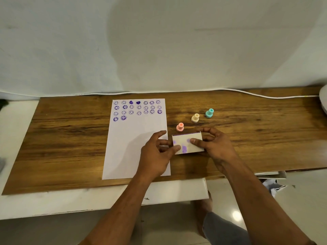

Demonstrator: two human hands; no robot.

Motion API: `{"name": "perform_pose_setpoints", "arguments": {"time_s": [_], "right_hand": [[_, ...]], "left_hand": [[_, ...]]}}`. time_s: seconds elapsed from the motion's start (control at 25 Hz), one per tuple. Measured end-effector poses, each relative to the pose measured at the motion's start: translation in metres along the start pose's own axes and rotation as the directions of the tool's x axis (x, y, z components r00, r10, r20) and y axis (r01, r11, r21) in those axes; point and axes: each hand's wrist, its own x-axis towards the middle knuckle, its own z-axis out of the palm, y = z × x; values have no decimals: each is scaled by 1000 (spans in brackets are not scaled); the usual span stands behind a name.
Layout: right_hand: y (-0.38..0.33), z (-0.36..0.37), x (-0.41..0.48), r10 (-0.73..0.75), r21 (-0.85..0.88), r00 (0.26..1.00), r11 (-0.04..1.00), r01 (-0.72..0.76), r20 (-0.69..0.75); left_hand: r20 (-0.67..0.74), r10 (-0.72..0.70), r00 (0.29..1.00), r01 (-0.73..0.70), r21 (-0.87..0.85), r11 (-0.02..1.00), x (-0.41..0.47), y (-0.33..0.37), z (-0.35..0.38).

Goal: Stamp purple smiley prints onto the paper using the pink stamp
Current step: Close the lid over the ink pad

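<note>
A white sheet of paper point(131, 142) lies on the wooden board, with several rows of purple smiley prints and two heart prints point(137, 107) at its top. The pink stamp point(180, 127) stands upright on the board just right of the paper, untouched. In front of it sits a small white ink pad box point(184, 138) with purple smudges on its lid. My left hand point(156, 152) holds the box's left edge with thumb and fingers. My right hand point(214, 144) grips its right side, fingertips on the lid.
A cream stamp point(195, 118) and a teal stamp point(209, 113) stand upright behind and to the right of the pink one. The wooden board point(70, 138) rests on a white table point(88, 200). A white cable point(256, 95) runs along the back edge.
</note>
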Motion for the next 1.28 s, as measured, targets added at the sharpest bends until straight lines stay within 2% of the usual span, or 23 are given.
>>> {"name": "perform_pose_setpoints", "arguments": {"time_s": [0.2,0.48,0.68,0.92,1.16,1.28], "right_hand": [[3,9,0,41,46,998,998,-44,57],[3,16,0,37,33,999,999,-38,36],[5,13,0,43,15,998,999,-44,55],[4,9,0,39,73,996,996,-45,86],[-1,5,-1,61,28,998,998,-62,34],[-3,-11,2,25,-97,997,995,-33,-75]], "left_hand": [[32,-71,997,72,-33,997,2,-4,-1],[-32,-110,993,106,-98,990,6,-5,0],[36,-113,993,117,-145,983,3,-2,-2],[67,-127,990,138,-190,972,2,1,-4],[24,-86,996,88,-82,993,-1,3,1],[-43,-45,998,45,-9,999,-1,3,-3]]}}
